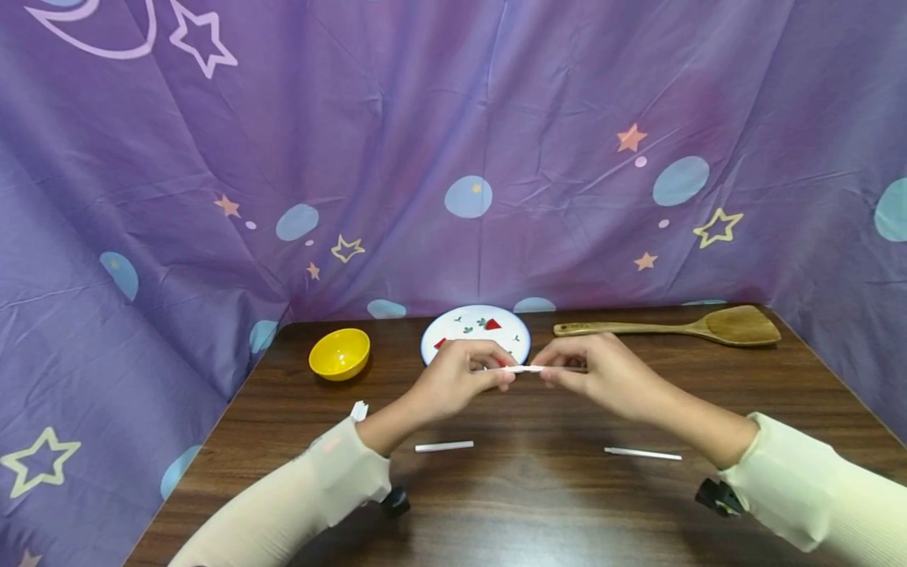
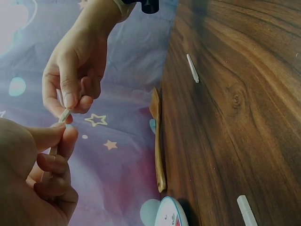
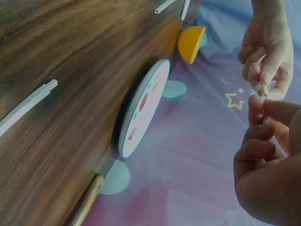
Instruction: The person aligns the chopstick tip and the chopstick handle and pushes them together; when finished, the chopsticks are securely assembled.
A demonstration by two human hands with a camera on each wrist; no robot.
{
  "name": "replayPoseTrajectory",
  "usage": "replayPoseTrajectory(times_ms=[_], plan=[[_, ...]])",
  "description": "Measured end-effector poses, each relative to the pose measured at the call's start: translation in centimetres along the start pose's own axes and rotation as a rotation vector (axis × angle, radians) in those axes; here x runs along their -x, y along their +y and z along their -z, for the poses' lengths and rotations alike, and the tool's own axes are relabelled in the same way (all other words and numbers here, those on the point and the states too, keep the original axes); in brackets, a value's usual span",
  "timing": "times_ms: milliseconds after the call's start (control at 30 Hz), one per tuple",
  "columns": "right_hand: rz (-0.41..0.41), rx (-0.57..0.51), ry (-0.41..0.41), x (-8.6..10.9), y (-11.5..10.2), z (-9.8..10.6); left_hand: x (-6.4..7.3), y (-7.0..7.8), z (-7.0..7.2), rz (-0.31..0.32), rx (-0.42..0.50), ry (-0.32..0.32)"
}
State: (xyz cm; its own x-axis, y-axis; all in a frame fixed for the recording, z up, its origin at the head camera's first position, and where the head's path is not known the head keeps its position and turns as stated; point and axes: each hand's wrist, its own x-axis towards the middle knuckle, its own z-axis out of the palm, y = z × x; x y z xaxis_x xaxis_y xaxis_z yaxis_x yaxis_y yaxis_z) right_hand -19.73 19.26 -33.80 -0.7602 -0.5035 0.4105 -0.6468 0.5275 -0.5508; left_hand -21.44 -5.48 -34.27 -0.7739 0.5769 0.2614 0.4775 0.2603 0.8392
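Above the table, my left hand (image 1: 457, 378) and right hand (image 1: 612, 378) face each other, their fingertips close together. Each pinches slim white stick between thumb and fingers; a short white stretch (image 1: 526, 368) shows between them. Whether this is one stick or two meeting end to end, I cannot tell. In the left wrist view, part of the stick (image 2: 52, 151) runs back along the left fingers. Below on the table lie a white stick (image 1: 444, 446) near the left forearm and another (image 1: 643, 454) near the right, which has a narrower stepped end.
A yellow bowl (image 1: 340, 354) stands at the back left. Behind the hands is a white plate (image 1: 460, 319) with red and green patterns. A wooden spatula (image 1: 737, 325) lies along the back right edge. More white pieces (image 1: 359, 410) lie partly behind the left sleeve. A purple curtain (image 1: 397, 157) hangs behind.
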Motion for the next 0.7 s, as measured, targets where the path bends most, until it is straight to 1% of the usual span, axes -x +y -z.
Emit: replayPoseTrajectory(times_ms=[200,367,433,500,633,700], plan=[[-0.008,-0.021,-0.028,0.01,0.13,0.10,-0.12,-0.22,-0.06,0.012,0.017,-0.016],[-0.020,-0.095,-0.086,-0.13,0.41,0.37,-0.15,-0.46,0.04,0.008,0.079,-0.042],[-0.024,-0.106,-0.097,-0.15,0.47,0.43,-0.11,-0.49,0.07,0.001,0.082,-0.047],[-0.013,-0.076,-0.078,-0.13,0.37,0.28,-0.06,-0.52,0.00,-0.005,0.058,-0.038],[0.036,0.050,0.013,-0.04,-0.16,-0.27,-0.01,-0.34,-0.23,-0.018,-0.015,-0.005],[0.046,0.071,0.043,-0.06,-0.38,-0.45,-0.01,-0.21,-0.28,-0.023,-0.036,0.007]])
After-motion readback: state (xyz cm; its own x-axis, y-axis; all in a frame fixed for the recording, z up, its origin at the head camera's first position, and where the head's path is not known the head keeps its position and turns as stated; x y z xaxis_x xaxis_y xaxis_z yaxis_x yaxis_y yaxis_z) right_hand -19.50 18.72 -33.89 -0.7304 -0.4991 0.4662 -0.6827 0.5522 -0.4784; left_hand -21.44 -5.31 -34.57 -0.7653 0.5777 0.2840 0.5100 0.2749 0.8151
